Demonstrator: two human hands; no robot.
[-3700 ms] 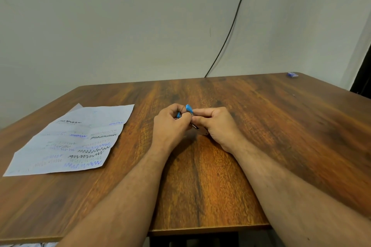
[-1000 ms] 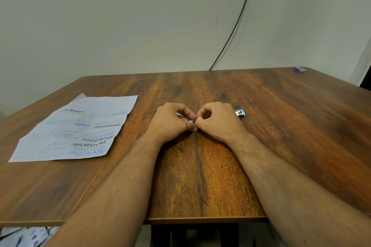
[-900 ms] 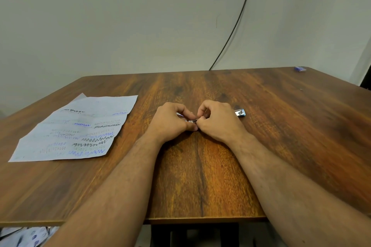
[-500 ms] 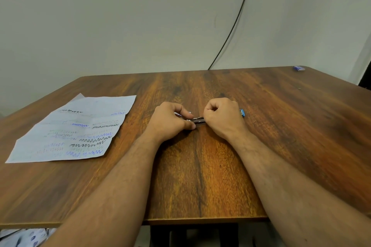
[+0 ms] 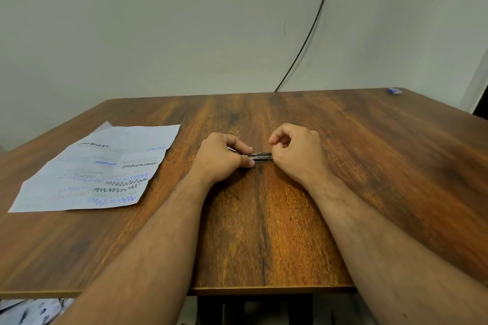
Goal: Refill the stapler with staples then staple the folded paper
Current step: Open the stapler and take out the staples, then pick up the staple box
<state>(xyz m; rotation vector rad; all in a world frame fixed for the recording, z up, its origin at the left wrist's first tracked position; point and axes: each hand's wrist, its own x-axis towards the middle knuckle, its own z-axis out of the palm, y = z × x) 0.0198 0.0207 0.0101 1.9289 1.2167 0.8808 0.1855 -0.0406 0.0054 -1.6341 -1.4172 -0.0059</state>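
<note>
No text, label or number can be read. The sheet of paper on the worktop bears only rows of black, blue and faint reddish zigzag scribbles, not legible words. The small blue packet at the far right corner shows markings too small to read

1. Small metal stapler, lying low and lengthwise left to right at mid-table, both ends hidden by fingers; staples not discernible.
2. Creased white paper sheet with blue and black scribbles, flat, unfolded, far left of stapler.
</note>
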